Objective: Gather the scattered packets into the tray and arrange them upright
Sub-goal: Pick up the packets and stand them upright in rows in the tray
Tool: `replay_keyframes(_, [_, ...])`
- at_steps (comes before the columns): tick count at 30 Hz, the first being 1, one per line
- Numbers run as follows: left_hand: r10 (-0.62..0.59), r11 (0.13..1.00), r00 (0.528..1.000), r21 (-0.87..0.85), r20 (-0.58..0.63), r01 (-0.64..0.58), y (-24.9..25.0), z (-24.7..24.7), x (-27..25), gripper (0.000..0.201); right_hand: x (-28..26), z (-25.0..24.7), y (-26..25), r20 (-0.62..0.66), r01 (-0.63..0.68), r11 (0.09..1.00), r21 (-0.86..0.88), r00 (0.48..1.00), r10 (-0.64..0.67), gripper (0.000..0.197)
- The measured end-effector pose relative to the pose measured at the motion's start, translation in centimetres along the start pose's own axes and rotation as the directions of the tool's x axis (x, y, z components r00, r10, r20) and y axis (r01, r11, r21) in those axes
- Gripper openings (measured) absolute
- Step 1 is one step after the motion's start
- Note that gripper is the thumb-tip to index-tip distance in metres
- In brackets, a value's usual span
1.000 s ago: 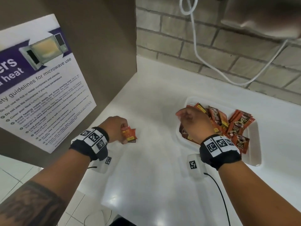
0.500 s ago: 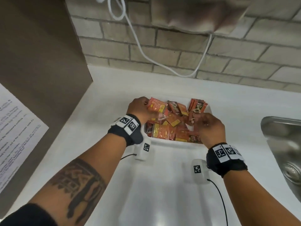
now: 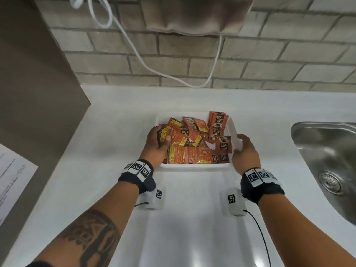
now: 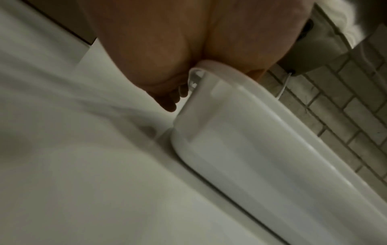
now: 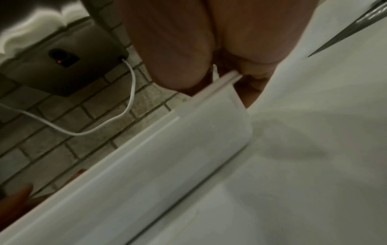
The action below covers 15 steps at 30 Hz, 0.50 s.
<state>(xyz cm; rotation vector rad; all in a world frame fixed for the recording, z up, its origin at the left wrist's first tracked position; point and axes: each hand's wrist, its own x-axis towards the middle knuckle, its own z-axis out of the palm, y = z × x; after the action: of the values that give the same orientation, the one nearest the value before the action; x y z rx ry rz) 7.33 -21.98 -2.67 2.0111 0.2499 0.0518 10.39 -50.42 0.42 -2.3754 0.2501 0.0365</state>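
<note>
A white tray sits on the white counter, full of orange and brown packets. Most lie jumbled or flat; a few stand upright at the back right. My left hand grips the tray's left rim, thumb on the packets, fingers down outside the wall. My right hand holds the right rim, which runs between thumb and fingers. The wrist views show the tray's outer wall; its contents are hidden there.
A steel sink lies right of the tray. A brown panel with a paper notice stands at the left. A white cable hangs from a dispenser on the brick wall.
My left hand carried packets from the left of the counter into the tray and let them go. Both hands have moved out to the tray's sides.
</note>
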Motion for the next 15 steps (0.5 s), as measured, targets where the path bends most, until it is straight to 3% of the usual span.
replay_keyframes(5, [0.026, 0.999, 0.998, -0.031, -0.066, -0.028, -0.6, 0.1, -1.4, 0.054, -2.1, 1.0, 0.0, -0.019, 0.057, 0.998, 0.037, 0.998, -0.056, 0.059])
replay_keyframes(15, [-0.052, 0.996, 0.989, -0.084, -0.14, 0.04, -2.4, -2.9, -3.0, 0.037, -5.0, 3.2, -0.2, 0.007, 0.103, 0.986, 0.129, 0.994, -0.105, 0.057])
